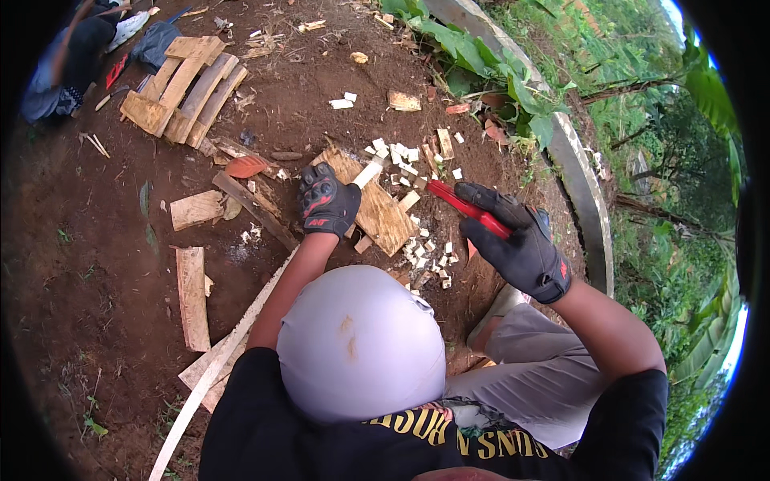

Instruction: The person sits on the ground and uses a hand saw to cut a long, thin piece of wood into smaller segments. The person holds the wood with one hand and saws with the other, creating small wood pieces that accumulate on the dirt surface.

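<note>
My left hand (327, 200), in a black and red glove, is closed on a pale wood strip (368, 174). The strip's short end juts out over a flat wooden board (385, 210) lying on the soil. My right hand (521, 248), gloved alike, grips a red-handled tool (459, 202) just right of the board; its working end is too unclear to name the kind. Small cut wood blocks (425, 255) lie scattered along the board's right side and beyond its far end. A long pale strip (204, 381) runs from the lower left up beneath my left forearm, apparently the same piece.
Stacked planks (188, 92) lie at the far left, near another person's shoe (128, 28). Loose offcuts (192, 297) rest on the soil to the left. A curved concrete edge (581, 184) with green plants beyond bounds the right side. My bent leg (537, 353) is at the lower right.
</note>
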{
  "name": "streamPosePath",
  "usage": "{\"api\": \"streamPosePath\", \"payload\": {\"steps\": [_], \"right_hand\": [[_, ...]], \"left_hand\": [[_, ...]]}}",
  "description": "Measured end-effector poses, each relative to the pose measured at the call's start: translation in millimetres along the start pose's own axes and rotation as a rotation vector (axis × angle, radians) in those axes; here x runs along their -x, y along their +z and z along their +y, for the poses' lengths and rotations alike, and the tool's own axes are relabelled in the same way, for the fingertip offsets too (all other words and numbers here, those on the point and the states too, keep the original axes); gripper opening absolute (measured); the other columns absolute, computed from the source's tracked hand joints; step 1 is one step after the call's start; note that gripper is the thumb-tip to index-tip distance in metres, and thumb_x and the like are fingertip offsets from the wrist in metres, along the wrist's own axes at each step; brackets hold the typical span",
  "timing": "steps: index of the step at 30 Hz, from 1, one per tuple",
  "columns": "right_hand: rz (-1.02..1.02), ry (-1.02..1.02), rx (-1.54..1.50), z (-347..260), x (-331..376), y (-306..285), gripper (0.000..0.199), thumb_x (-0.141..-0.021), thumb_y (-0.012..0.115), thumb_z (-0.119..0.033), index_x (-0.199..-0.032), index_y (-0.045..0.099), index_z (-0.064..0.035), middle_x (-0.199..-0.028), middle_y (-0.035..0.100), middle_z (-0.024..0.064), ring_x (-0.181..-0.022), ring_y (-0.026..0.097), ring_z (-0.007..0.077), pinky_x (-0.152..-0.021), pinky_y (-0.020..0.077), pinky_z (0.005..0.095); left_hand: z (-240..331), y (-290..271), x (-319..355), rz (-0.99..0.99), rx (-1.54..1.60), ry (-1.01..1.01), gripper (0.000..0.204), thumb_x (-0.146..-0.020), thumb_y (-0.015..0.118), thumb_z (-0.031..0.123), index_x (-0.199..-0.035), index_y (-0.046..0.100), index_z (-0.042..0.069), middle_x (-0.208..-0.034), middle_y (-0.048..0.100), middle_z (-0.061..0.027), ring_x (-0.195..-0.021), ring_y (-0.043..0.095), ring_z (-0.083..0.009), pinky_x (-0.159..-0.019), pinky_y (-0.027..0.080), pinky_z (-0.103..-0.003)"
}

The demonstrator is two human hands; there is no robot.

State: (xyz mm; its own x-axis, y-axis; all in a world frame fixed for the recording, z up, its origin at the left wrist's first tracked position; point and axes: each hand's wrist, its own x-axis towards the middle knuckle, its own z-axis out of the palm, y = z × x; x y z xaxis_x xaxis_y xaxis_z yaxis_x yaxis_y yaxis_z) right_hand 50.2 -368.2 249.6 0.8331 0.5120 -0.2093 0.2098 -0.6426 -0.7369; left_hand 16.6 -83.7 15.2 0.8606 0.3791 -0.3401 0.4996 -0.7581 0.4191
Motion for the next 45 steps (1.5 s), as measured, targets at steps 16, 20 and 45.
{"api": "streamPosePath", "payload": {"steps": [16, 20, 45], "right_hand": [[-0.037, 0.373, -0.182, 18.0, 54.6, 3.5, 0.048, -0.1, 0.08, -0.01, -0.147, 0.069, -0.007, -0.14, 0.075, 0.0178, -0.127, 0.075, 0.0287, -0.106, 0.0589, 0.0393], [-0.031, 0.317, -0.201, 24.4, 83.2, -22.2, 0.049, -0.098, 0.079, -0.005, -0.146, 0.069, -0.0039, -0.139, 0.075, 0.0204, -0.127, 0.075, 0.0316, -0.106, 0.0587, 0.0416], [0.146, 0.349, 0.207, -13.1, 64.2, -161.9, 0.043, -0.097, 0.079, -0.014, -0.138, 0.074, -0.0036, -0.135, 0.076, 0.0198, -0.124, 0.074, 0.0356, -0.109, 0.0543, 0.044]], "left_hand": [[20.8, 19.0, 1.8, -0.071, 0.051, -0.12, 0.077, -0.102, 0.069, 0.056, -0.15, 0.05, -0.001, -0.174, 0.029, -0.0326, -0.138, 0.06, -0.0529, -0.11, 0.052, -0.061], [32.3, 15.4, 11.7, -0.08, -0.059, 0.016, 0.089, -0.097, 0.075, 0.058, -0.157, 0.046, -0.001, -0.178, 0.025, -0.0299, -0.147, 0.053, -0.05, -0.112, 0.052, -0.06], [93.1, 33.1, -53.9, -0.211, -0.194, 0.046, 0.112, -0.09, 0.075, 0.073, -0.167, 0.039, 0.0, -0.18, 0.021, -0.0321, -0.153, 0.046, -0.0541, -0.121, 0.047, -0.057]]}}
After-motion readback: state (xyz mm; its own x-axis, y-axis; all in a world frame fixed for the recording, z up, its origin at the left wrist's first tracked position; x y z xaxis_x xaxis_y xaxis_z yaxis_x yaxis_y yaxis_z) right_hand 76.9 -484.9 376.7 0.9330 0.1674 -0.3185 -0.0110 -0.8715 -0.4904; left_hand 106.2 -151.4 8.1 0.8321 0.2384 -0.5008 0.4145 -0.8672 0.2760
